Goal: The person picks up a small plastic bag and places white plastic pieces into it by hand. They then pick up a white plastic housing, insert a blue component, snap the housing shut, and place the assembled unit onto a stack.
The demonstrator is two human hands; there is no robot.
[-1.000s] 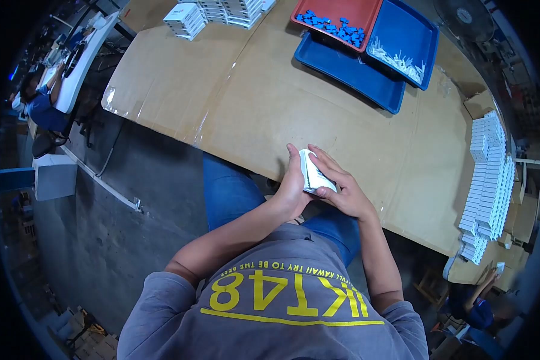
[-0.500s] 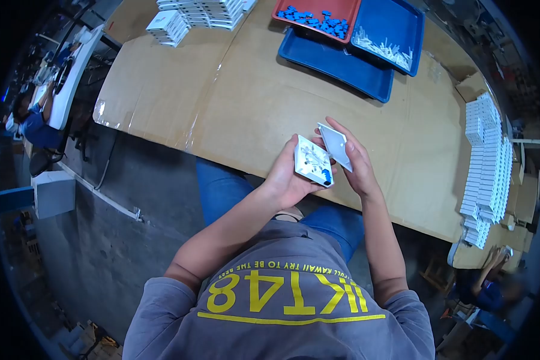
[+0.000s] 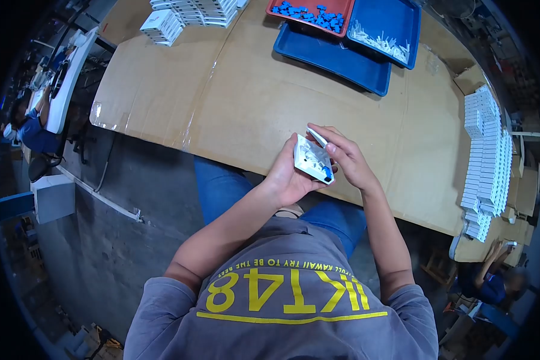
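My left hand [image 3: 287,180] holds a white square case [image 3: 311,159], its open side facing up. Small white parts lie inside, with a blue piece at the lower right corner. In my right hand [image 3: 349,161] is a thin white cover [image 3: 316,137], tilted on edge over the upper right side of the case. The fingers of the right hand lie along the cover and partly hide it. Whether cover and case touch, I cannot tell.
A red tray [image 3: 294,20] of blue parts and a blue tray [image 3: 415,30] of white sticks overlap a lower blue tray [image 3: 336,69]. White stacks stand at the back left [image 3: 162,27] and right [image 3: 486,156]. Two people sit beyond the table [image 3: 246,90].
My right hand has moved left with the cover, which now leans over the case and shows mostly its edge. The case in my left hand is nearly where it was.
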